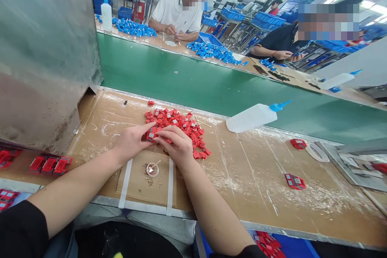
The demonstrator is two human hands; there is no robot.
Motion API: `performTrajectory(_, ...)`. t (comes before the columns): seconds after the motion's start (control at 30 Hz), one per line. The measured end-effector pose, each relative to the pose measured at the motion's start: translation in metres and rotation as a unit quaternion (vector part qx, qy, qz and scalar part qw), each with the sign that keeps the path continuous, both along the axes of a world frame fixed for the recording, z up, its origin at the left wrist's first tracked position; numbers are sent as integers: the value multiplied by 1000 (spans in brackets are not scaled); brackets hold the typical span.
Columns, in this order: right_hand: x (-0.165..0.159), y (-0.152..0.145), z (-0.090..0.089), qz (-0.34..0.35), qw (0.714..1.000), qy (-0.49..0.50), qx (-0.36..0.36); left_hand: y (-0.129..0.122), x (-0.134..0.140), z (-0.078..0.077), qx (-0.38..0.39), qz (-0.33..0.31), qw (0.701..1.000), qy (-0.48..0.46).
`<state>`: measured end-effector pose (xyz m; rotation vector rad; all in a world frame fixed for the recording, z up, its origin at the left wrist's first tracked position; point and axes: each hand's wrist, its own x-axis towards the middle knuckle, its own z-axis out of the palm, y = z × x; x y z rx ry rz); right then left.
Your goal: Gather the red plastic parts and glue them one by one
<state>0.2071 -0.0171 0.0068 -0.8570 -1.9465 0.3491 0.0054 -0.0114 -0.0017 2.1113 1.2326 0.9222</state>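
Both my hands meet at the front of a pile of small red plastic parts (181, 123) on the brown work surface. My left hand (131, 143) pinches a red plastic part (151, 133) with a grey patch from the left, thumb and forefinger around it. From the right, my right hand (178, 145) closes its fingertips on the same part. Just below my hands, a small round dish (152, 169) with a thin stick in it sits on a taped-down cardboard piece (130, 193).
A white squeeze bottle (252, 118) with a blue nozzle lies right of the pile. Red parts (295, 182) rest farther right. A metal housing (45, 56) stands left. Beyond runs a green belt (181, 76); two people work across it beside blue parts (214, 51).
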Motion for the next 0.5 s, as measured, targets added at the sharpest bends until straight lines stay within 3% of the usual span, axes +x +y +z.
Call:
performTrajectory(0.13, 7, 3, -3, 44, 997, -54, 39, 0, -1, -2, 13, 1, 1000, -1)
performTrajectory(0.5, 2, 2, -4, 21, 994, -111, 4, 4, -4, -10, 46, 9, 996, 73)
